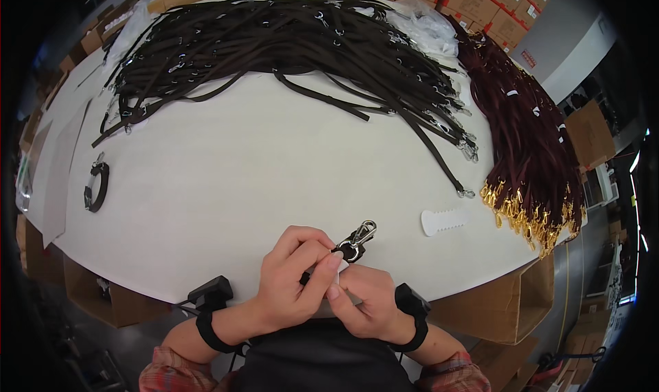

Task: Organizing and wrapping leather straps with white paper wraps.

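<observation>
My left hand pinches a folded black strap, mostly hidden by the fingers. From its far end sticks out a silver swivel snap hook with a metal ring. A small white strip shows between the two hands. My right hand is closed against it, with the thumb and fingertips at its lower end. Both hands meet just over the near edge of the white table. To the right lies a white plastic card with notched sides. A coiled black strap rests at the left.
A wide heap of dark straps with silver hooks spans the table's far side. Maroon straps with gold hooks hang toward the right edge. Clear plastic bags lie behind. Open cardboard boxes stand below the table edge.
</observation>
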The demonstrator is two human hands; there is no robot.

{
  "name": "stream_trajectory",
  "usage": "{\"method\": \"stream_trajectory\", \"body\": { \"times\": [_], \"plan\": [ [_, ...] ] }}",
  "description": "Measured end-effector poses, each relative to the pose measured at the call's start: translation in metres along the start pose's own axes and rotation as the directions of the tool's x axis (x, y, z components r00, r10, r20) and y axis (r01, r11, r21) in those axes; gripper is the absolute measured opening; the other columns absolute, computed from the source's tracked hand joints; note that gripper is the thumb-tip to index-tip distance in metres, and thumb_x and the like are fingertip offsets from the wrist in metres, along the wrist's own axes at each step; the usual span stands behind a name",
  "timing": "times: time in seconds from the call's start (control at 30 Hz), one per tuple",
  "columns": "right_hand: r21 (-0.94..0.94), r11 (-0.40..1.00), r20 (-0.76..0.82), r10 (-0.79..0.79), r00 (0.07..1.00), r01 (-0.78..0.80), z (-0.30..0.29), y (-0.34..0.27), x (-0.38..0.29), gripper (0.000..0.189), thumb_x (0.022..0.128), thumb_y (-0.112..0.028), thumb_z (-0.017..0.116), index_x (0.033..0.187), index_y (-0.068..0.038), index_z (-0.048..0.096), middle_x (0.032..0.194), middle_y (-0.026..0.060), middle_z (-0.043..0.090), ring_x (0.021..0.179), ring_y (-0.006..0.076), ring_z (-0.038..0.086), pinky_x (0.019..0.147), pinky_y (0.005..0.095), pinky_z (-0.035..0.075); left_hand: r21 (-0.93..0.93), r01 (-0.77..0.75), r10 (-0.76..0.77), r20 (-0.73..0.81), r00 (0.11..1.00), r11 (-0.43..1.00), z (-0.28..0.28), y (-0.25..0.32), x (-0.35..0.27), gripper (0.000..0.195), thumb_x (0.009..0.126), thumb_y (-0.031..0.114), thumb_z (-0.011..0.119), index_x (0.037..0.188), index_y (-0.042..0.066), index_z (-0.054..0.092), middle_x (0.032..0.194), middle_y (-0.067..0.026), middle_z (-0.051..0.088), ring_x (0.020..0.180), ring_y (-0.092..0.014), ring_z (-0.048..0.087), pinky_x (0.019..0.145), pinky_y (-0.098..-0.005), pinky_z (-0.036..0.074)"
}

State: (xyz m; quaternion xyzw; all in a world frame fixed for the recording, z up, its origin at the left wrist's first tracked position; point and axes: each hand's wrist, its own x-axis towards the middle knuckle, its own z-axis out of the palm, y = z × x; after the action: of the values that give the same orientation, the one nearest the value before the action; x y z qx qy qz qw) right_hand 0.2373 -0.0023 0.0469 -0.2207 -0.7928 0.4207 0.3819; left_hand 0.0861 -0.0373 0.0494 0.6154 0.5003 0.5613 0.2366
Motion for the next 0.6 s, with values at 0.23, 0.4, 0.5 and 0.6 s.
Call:
{"method": "stream_trajectory", "body": {
  "times": [0.23, 0.4, 0.5, 0.6],
  "plan": [
    [0.539, 0.823, -0.099, 0.274, 0.957, -0.180, 0.001, -0.005, -0.007, 0.010, 0.083, -0.006, 0.062, 0.074, -0.001, 0.062, 0.063, 0.0068, 0.058, 0.049, 0.0205, 0.052, 0.045, 0.0285, 0.039, 0.017, 0.173, -0.173, 0.017, 0.985, 0.985, 0.000, 0.002, 0.002, 0.012, 0.089, 0.008, 0.060, 0.081, -0.001, 0.059, 0.090, -0.0102, 0.055, 0.063, -0.012, 0.052, 0.053, -0.0252, 0.043],
    [0.050, 0.996, 0.008, -0.076, 0.997, 0.075, -0.013, 0.009, -0.015, 0.012, 0.085, -0.006, 0.059, 0.074, 0.000, 0.063, 0.064, 0.0071, 0.061, 0.052, 0.0162, 0.056, 0.048, 0.0271, 0.042, -0.256, 0.349, -0.355, 0.022, 0.935, 0.902, 0.001, -0.003, 0.001, 0.016, 0.090, 0.011, 0.061, 0.081, -0.002, 0.058, 0.092, -0.0084, 0.055, 0.063, -0.009, 0.053, 0.055, -0.0236, 0.046],
    [0.374, 0.893, 0.091, 0.235, 0.968, -0.252, -0.020, 0.005, -0.018, 0.018, 0.089, -0.010, 0.052, 0.080, 0.003, 0.061, 0.074, 0.0116, 0.066, 0.064, 0.0161, 0.063, 0.061, 0.0268, 0.050, -0.228, 0.288, -0.291, 0.022, 0.957, 0.930, 0.002, -0.002, -0.005, 0.015, 0.091, 0.011, 0.061, 0.082, -0.001, 0.059, 0.095, -0.0078, 0.056, 0.063, -0.008, 0.054, 0.056, -0.0227, 0.047],
    [0.312, 0.879, 0.117, 0.340, 0.933, -0.360, -0.026, -0.007, -0.012, 0.020, 0.091, -0.016, 0.056, 0.081, 0.001, 0.060, 0.072, 0.0069, 0.063, 0.060, 0.0108, 0.056, 0.057, 0.0242, 0.046, -0.154, 0.191, -0.187, 0.041, 0.982, 0.969, 0.004, 0.004, -0.006, 0.014, 0.091, 0.010, 0.061, 0.082, -0.001, 0.060, 0.096, -0.0090, 0.057, 0.062, -0.008, 0.054, 0.055, -0.0229, 0.046]
  ]
}}
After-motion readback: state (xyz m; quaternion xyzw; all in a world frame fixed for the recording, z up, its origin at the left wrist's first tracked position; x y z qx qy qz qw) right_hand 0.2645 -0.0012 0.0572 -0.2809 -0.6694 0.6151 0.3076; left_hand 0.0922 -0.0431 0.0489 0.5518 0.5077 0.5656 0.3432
